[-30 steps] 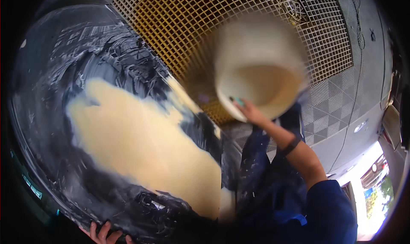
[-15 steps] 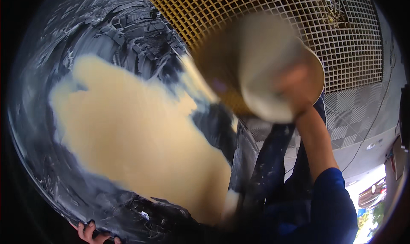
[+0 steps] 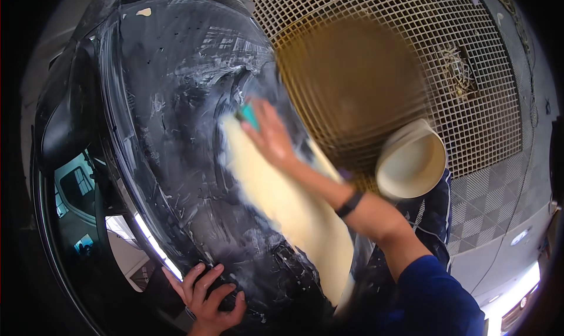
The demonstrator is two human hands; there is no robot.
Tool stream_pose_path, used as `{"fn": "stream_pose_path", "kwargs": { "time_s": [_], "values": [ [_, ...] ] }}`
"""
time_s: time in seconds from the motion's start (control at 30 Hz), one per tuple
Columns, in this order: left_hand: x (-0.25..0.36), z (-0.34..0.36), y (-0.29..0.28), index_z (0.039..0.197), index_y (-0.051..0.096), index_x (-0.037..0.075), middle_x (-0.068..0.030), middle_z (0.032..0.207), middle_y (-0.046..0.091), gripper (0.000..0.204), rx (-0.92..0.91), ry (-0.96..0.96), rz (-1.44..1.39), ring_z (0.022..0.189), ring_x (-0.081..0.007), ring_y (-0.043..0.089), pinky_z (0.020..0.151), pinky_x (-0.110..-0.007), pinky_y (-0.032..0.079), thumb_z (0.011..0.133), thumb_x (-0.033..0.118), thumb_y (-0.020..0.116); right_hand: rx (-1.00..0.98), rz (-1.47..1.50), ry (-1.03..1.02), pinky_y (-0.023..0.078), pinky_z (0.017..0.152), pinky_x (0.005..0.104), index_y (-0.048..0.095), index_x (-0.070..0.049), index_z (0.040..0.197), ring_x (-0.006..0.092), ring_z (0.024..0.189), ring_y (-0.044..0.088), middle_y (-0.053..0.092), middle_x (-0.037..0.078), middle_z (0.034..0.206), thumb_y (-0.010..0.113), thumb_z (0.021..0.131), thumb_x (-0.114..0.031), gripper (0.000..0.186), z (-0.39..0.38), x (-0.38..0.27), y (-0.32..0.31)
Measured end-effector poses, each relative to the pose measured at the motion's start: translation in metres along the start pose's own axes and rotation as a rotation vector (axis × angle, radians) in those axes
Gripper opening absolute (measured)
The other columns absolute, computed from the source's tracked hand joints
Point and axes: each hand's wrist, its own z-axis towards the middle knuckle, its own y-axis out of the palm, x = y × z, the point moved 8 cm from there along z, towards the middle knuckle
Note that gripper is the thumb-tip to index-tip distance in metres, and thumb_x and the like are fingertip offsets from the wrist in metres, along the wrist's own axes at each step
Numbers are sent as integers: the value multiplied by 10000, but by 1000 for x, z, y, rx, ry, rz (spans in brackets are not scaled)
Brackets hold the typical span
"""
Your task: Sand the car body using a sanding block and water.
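A black car panel (image 3: 170, 71), smeared with whitish dust and wet streaks, fills the middle. Along its right part runs a smooth cream patch (image 3: 264, 189) that looks like body filler. My right hand (image 3: 273, 133) grips a small teal block (image 3: 249, 116), pressed to the patch's far end; the fingers hide part of the block. Near the lower edge my left hand (image 3: 211, 301) rests on the panel, fingers spread, holding nothing. A white tub (image 3: 414, 162) sits tilted to the right of my right forearm, its pale inside showing.
Left of the panel are the car's window (image 3: 76, 198) and dark side mirror (image 3: 67, 121). Floor grating (image 3: 487, 83) lies at the far right, with a round brownish blur (image 3: 352, 83) over it that I cannot identify. A small tangled clump (image 3: 457, 74) lies on the grating.
My right hand has left the white tub and moved left onto the cream patch, with the teal block now visible. The view has shifted, showing more of the car and my left hand.
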Motion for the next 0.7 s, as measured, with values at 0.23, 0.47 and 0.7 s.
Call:
{"fn": "stream_pose_path", "kwargs": {
  "time_s": [0.23,0.47,0.7],
  "values": [
    [-14,-8,-4,766,641,176,-39,1176,665,185,25,-6,0,1290,-340,493,1146,-753,56,655,262,763,-24,-78,-162,429,942,505,405,-52,1505,409,1170,508,514,258,1298,593,962,-460,705,-15,-80,15],
    [2,4,1,742,640,175,-33,1193,655,173,0,71,-39,1272,-349,499,1143,-757,62,648,239,770,-42,-71,-246,441,929,515,413,-72,1503,393,1142,533,539,228,1286,650,922,-438,727,16,-66,-9],
    [-6,-4,-7,741,674,222,29,1146,679,121,45,-48,-29,1268,-278,517,1149,-759,33,678,290,752,-156,-62,-230,428,962,506,397,-84,1524,394,1179,525,499,220,1355,678,891,-460,788,-58,-131,-13]
  ]
}}
